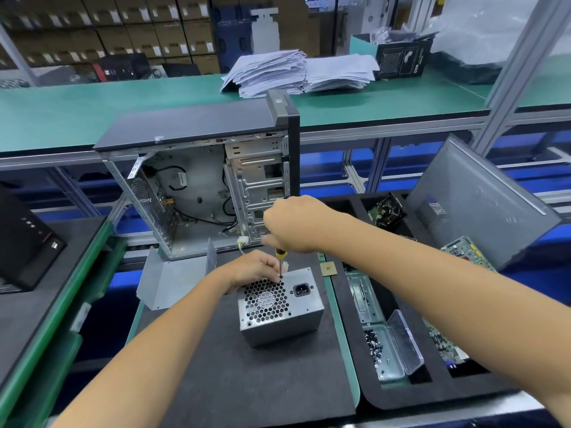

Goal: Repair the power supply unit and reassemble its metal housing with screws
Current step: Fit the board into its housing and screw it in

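Driving a screw at the far top edge of the power supply unit [279, 305], which sits near the middle of the dark mat [247, 381], fan grille up. Right hand [293, 225] wraps the handle of a screwdriver [280, 261], shaft vertical, tip at the housing's rear corner. Left hand [258, 268] pinches close beside the tip, seemingly steadying the screw or shaft; the screw itself is too small to see.

Risks, as judged:
- Tip slipping off the screw head and jabbing the left fingers, since they sit right against it.
- Tilted shaft could cross-thread or strip the screw.
- Unit is braced only by that pinch; downward force at one corner may rock or slide it.
- White connector and wires [242, 244] behind the unit could get trapped under the cover edge.

Spare screws lie in the open clear-lidded box [383, 350], well to the right.

Writing: a black carton [401, 58] on the far bench carries print, unreadable. No legible labels on the unit.
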### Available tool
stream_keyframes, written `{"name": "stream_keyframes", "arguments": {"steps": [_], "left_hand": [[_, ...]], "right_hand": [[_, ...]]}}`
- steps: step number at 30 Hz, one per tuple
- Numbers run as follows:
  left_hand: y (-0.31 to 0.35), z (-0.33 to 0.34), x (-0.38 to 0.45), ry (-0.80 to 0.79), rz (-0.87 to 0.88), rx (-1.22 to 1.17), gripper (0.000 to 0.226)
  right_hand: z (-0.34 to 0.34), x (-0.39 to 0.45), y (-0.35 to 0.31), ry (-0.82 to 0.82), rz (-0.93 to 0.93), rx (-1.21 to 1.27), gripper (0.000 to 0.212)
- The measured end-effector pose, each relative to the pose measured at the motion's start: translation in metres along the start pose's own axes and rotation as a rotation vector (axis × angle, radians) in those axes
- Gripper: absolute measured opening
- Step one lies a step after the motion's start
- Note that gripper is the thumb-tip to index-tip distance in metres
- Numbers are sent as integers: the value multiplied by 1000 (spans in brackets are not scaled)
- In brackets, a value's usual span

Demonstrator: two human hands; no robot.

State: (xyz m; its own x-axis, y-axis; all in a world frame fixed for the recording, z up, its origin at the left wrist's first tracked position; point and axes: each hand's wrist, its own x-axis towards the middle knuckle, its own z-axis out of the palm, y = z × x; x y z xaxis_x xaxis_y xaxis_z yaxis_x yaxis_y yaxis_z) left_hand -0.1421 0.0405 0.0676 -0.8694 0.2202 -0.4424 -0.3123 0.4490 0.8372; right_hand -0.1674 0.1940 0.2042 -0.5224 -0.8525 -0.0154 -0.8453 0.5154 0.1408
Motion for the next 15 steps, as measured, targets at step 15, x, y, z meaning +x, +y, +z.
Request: {"name": "stream_keyframes", "arguments": {"steps": [15], "left_hand": [[18,-6,-2,-58,16,197,5]], "right_hand": [[-8,6,34,90,145,348,12]]}}
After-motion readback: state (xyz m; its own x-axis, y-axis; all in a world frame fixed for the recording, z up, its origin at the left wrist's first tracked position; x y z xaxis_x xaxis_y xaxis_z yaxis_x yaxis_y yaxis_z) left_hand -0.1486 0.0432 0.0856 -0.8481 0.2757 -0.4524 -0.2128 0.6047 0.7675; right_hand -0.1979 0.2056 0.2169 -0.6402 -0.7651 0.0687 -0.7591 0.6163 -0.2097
